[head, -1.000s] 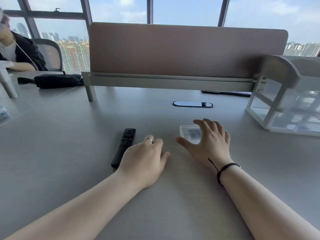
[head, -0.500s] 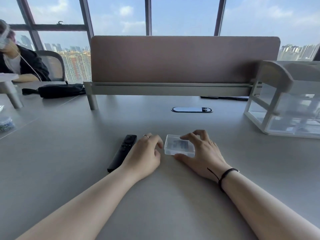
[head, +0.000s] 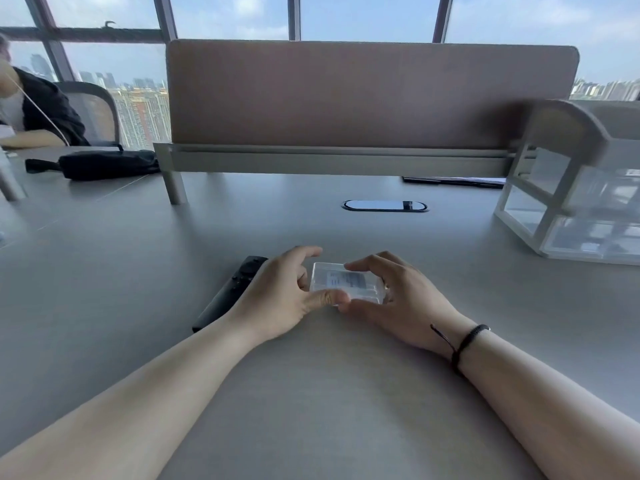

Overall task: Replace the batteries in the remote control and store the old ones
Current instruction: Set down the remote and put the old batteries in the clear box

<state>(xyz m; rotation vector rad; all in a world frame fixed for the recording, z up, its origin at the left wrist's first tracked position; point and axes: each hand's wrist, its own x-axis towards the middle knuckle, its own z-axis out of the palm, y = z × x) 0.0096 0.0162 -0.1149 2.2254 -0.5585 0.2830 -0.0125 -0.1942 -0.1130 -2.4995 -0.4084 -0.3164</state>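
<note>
Grey desk surface (head: 329,393) fills the foreground, and on it both hands close on a small clear plastic case (head: 346,284): left hand (head: 277,299) pinching its near-left corner, right hand (head: 405,303) cupping the right end. Light, rigid and probably slick, the case seems best gripped by its edges. Just left, partly under the left hand, lies the black remote control (head: 230,294); farther off stands a divider panel (head: 363,95).

Remote (head: 231,296) near end hidden behind left hand (head: 277,299); clear box (head: 346,284) contents blurred, perhaps batteries.
</note>
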